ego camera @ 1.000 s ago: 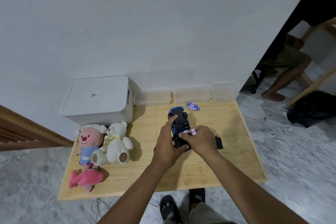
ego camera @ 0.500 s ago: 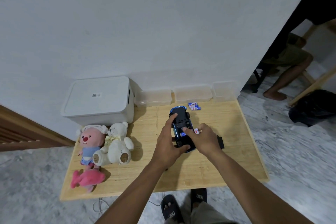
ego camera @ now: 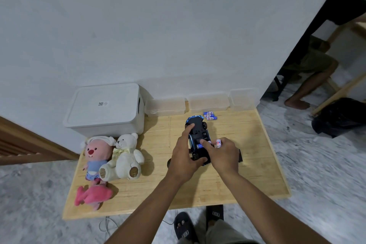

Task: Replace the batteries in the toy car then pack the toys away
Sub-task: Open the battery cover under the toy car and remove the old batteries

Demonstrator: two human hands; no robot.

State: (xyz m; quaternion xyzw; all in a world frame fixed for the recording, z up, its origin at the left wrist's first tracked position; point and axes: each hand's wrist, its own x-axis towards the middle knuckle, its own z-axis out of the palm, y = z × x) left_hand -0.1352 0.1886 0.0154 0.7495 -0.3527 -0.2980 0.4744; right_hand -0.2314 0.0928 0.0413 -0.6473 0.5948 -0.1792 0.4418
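A blue and black toy car [ego camera: 197,131] lies upside down on the wooden table [ego camera: 247,168], its battery bay uncovered. My left hand [ego camera: 185,156] grips the car from the left, forefinger stretched along its underside. My right hand [ego camera: 223,154] holds a white battery [ego camera: 218,143] in its curled fingers while its forefinger presses a blue-ended battery [ego camera: 199,146] in the bay. Several spare batteries [ego camera: 209,115] lie just beyond the car. A black cover piece [ego camera: 240,155] shows to the right of my right hand.
A lidded white storage box [ego camera: 105,109] stands at the back left, three clear plastic containers [ego camera: 207,102] line the wall. A pink plush [ego camera: 95,154], a white teddy bear [ego camera: 124,156] and a pink fish plush [ego camera: 93,196] lie at the left. A seated person's legs [ego camera: 309,77] are at the far right.
My right hand has moved down onto the car's bay, and its forefinger now presses a battery there. My left hand keeps its grip on the car.
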